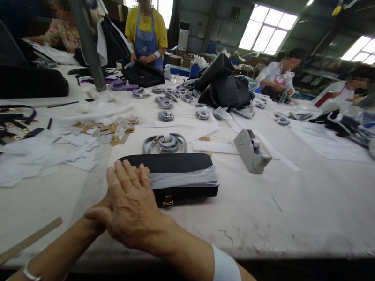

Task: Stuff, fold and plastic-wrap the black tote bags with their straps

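A black handbag lies on the table in front of me, a strip of thin white wrapping across it and a gold clasp on its near side. Over the bag's left end, my right hand rests flat, palm down and fingers stretched out. My left hand is beneath it, at the same end of the bag, with its fingers hidden. Just behind the bag sits a coiled grey strap. A grey tape dispenser stands to the bag's right.
White paper pieces and black straps with gold hooks lie at left. Further back are several coiled straps and a heap of black bags. A metal post rises at left. Several people work across the table.
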Action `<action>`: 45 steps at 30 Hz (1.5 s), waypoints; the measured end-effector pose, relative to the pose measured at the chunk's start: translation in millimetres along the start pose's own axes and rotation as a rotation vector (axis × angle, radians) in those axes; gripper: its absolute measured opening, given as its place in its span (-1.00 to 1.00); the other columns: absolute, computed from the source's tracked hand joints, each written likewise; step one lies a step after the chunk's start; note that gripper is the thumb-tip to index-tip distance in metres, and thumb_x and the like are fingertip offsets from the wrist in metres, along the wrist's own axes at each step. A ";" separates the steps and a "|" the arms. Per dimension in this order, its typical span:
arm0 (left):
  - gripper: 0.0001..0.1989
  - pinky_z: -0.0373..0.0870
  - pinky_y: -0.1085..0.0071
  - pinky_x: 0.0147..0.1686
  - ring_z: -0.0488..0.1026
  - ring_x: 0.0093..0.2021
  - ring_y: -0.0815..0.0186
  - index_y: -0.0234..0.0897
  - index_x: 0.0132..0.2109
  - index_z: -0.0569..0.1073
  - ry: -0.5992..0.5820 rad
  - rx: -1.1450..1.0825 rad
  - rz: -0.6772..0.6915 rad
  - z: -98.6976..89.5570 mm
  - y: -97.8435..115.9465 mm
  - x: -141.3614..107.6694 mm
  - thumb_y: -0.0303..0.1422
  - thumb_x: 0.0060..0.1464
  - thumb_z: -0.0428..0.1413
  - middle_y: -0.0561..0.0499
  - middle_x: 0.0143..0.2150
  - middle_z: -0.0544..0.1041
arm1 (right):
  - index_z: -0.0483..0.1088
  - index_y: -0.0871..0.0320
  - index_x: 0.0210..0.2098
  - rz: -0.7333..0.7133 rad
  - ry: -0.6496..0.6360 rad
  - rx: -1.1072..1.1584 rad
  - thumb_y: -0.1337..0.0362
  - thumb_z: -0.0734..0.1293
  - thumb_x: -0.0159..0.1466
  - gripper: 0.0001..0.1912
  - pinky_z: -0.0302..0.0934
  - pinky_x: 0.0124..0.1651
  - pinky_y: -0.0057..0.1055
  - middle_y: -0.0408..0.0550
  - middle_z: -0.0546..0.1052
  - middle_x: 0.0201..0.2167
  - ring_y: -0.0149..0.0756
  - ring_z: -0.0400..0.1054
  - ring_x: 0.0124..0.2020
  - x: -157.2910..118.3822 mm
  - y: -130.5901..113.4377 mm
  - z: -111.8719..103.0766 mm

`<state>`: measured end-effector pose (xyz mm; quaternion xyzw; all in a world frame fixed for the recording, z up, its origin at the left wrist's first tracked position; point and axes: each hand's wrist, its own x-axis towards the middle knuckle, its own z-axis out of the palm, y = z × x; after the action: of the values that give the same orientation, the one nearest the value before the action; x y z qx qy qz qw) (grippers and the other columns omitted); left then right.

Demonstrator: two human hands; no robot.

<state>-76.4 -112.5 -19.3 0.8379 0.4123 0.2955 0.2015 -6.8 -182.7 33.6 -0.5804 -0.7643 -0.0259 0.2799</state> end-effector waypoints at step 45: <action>-0.78 0.27 0.30 -0.28 0.47 -0.21 0.12 -0.28 -0.12 0.36 -0.529 0.652 0.136 -17.4 17.5 51.3 -0.27 0.25 -0.11 -0.14 -0.23 0.53 | 0.12 0.25 0.29 0.223 -0.114 -0.228 -0.30 0.21 0.16 -0.06 -0.22 0.29 0.19 0.22 0.10 0.33 0.21 -0.16 0.35 -69.7 66.9 -2.2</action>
<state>-53.0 -79.5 20.6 0.9301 0.3619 -0.0630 0.0047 66.2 -222.7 -15.5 -0.6900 -0.7020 -0.0483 0.1694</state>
